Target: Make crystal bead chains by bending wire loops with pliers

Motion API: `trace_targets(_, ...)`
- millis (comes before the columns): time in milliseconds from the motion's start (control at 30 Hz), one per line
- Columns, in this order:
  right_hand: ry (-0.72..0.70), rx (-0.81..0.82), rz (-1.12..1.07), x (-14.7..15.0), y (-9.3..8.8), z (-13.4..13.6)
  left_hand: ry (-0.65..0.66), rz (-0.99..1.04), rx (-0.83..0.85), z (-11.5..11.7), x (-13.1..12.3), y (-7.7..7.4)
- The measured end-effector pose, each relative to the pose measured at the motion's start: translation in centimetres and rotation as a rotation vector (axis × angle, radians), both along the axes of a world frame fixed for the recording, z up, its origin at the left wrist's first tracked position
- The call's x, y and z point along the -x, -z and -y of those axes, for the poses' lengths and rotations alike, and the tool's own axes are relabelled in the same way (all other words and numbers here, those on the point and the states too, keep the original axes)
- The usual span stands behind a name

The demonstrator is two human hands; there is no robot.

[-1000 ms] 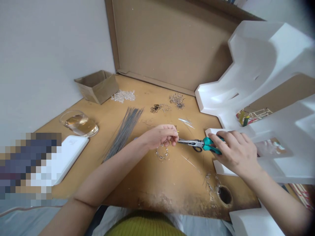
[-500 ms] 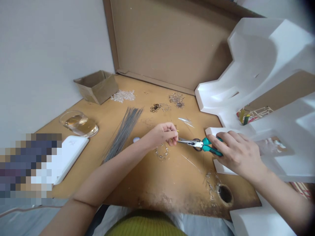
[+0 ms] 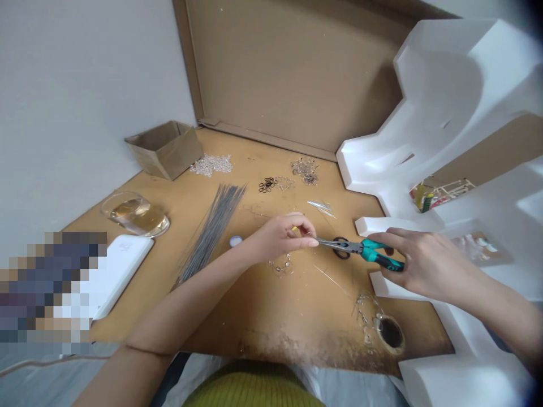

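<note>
**Pinch close, nose level**

The left hand (image 3: pixel 282 236) has thumb and forefinger pressed together on a fine piece at the top of the bead strand (image 3: pixel 280 264). The piece itself is too small to make out. The strand hangs in a small loop just below those fingers, near the middle of the board (image 3: pixel 263 316).

The slim nose of the pliers (image 3: pixel 360 249) meets the fingertips from the right. The right hand (image 3: pixel 424 260) is closed around the teal handles.

To my eye, the work goes best with the pinch kept tight against the plier tips, so the fine piece has no free length to flex. A light squeeze and a turn of the wrist should serve better than a pull. Letting the loop rest on the board would stop its weight tugging at the grip.

A white cap (image 3: pixel 236 241) lies just left of the left wrist, and beyond it a wire bundle (image 3: pixel 214 229) points toward the far edge. Loose wire scraps (image 3: pixel 365 308) lie beside a hole (image 3: pixel 390 333) near the board's near right corner. That is close under the right forearm, so the elbow is better held high. White foam blocks (image 3: pixel 432 113) crowd the right edge.
</note>
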State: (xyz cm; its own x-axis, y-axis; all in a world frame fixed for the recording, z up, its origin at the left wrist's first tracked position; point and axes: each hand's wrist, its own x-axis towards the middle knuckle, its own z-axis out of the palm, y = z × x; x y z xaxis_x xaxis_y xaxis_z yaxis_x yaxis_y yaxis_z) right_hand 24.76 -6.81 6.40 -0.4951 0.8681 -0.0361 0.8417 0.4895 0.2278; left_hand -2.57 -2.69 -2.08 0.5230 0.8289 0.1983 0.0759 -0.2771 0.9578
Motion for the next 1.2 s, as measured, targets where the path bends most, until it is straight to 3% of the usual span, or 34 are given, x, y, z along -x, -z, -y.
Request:
trace_targets(167, -0.015, -0.098, 0.075, -0.3, -0.1, 0.2, 0.003, 0.012, 0.186, -0.3, 0.8, -0.8)
trace_targets(367, -0.056, -0.134, 0.093, 0.2, -0.2, 0.2, -0.037, 0.110, 0.317, -0.6, 0.7, -0.6)
trace_targets(600, -0.189, -0.356, 0.116, -0.1, -0.2, 0.6, -0.067, 0.183, 0.533, -1.5, 0.7, -0.4)
trace_targets(900, -0.396, -0.475, 0.306, 2.2, -0.1, 2.0, -0.056, 0.134, 0.499, -1.0, 0.5, -0.2)
trace_targets(1200, -0.322, -0.454, 0.321, 2.6, 0.0, 1.0, -0.023, 0.200, 0.516, -1.6, 0.4, 1.1)
